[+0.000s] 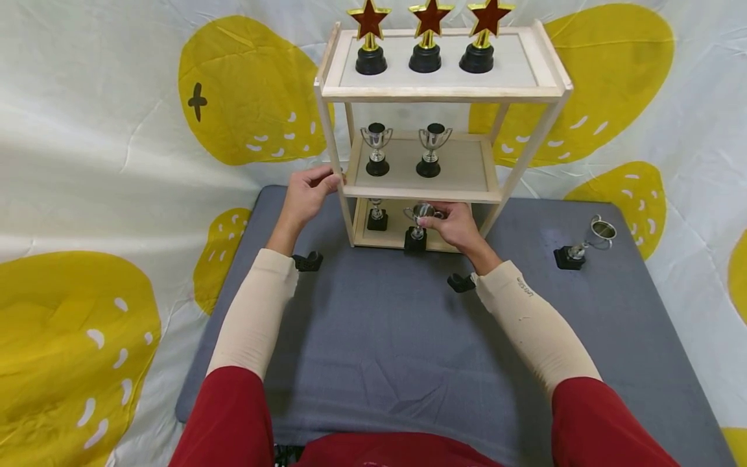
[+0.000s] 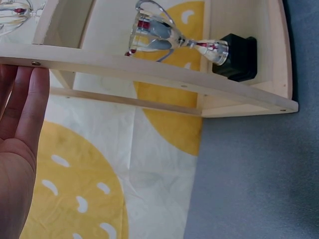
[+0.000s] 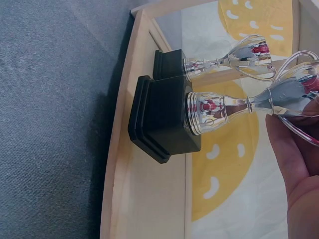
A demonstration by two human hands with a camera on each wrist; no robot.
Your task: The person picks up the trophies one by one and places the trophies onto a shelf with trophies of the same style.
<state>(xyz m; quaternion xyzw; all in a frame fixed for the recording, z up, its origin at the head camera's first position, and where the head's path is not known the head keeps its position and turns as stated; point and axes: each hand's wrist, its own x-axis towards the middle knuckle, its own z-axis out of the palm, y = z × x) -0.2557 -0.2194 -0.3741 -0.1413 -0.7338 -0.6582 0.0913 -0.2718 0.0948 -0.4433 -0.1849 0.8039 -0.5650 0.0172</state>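
My right hand (image 1: 457,225) holds a silver trophy cup (image 3: 251,103) by its bowl, at the front of the bottom tier of a wooden shelf (image 1: 417,192). The cup is upright; its black square base is over the front part of that tier. Another silver trophy (image 2: 179,40) stands to the left on the same tier, its top partly hidden by the middle tier in the head view. At the shelf's left front post, my left hand (image 1: 309,194) grips the wood with fingers and thumb; part of the grip is hidden.
Two silver cups (image 1: 377,150) with round bases stand on the middle tier. Star trophies (image 1: 428,39) line the top. One more silver trophy (image 1: 585,243) is on the grey table (image 1: 373,337) at the right. A patterned cloth (image 1: 280,39) hangs behind.
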